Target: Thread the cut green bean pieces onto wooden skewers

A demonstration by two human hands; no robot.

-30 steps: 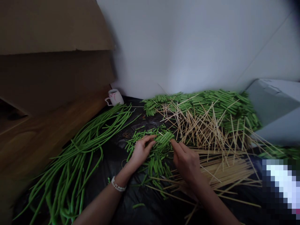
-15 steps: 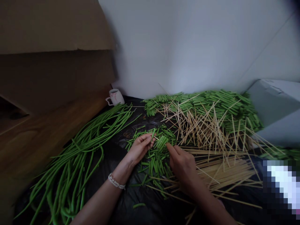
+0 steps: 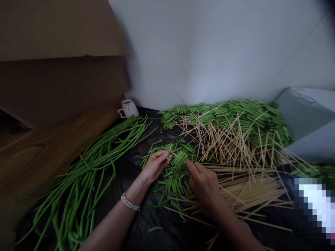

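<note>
My left hand (image 3: 156, 166), with a beaded bracelet at its wrist, pinches a short piece of green long bean (image 3: 170, 149). That piece is at the tip of a thin wooden skewer (image 3: 173, 153); whether the tip has entered it I cannot tell. Several cut bean pieces sit side by side on the skewer (image 3: 180, 159). Closed around the skewer's other end is my right hand (image 3: 204, 182), its fingers partly hidden behind its back. Below both hands lies a loose heap of cut bean pieces (image 3: 171, 183) on black plastic sheeting (image 3: 141, 230).
Long uncut beans (image 3: 96, 157) spread across the left. Finished rows of skewered beans (image 3: 235, 111) are stacked along the wall, their bare sticks (image 3: 222, 143) facing me. Loose skewers (image 3: 256, 191) lie at right. A mug (image 3: 129, 108) stands near a cardboard box (image 3: 62, 83); a pale box (image 3: 311, 115) is at right.
My left hand has shifted very slightly left with the bean piece, near the skewer's tip. My right hand stays almost where it was.
</note>
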